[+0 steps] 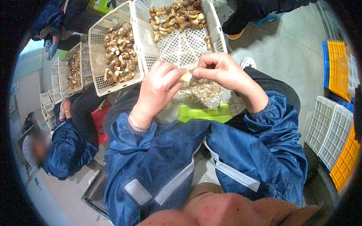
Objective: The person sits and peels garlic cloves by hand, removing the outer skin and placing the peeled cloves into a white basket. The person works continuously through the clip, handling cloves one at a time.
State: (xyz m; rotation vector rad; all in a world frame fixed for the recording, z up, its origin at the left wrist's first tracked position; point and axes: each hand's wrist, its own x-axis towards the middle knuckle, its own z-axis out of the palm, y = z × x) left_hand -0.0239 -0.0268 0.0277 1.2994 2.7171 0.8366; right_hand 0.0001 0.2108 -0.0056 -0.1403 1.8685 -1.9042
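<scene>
A small pale mushroom piece (186,76) is pinched in the fingertips of my left hand (161,86), above the near edge of a white plastic crate. My right hand (223,69) meets it from the other side, thumb and forefinger brought together at the piece. Whether a small tool sits between those fingers is hidden. Brown-capped mushrooms (181,18) lie mostly at the far end of the white crate (216,25) before me. To its left, a second white crate (94,53) holds more mushrooms (120,56) with pale stems.
Pale trimmings (202,91) litter the floor between my knees, by a lime-green plastic stool (205,112). At left, a co-worker (69,149) sits near more mushroom crates (74,70). Another person's dark-clothed leg (240,19) is beyond the crate. Yellow (338,70) and white crates (328,127) stand at right.
</scene>
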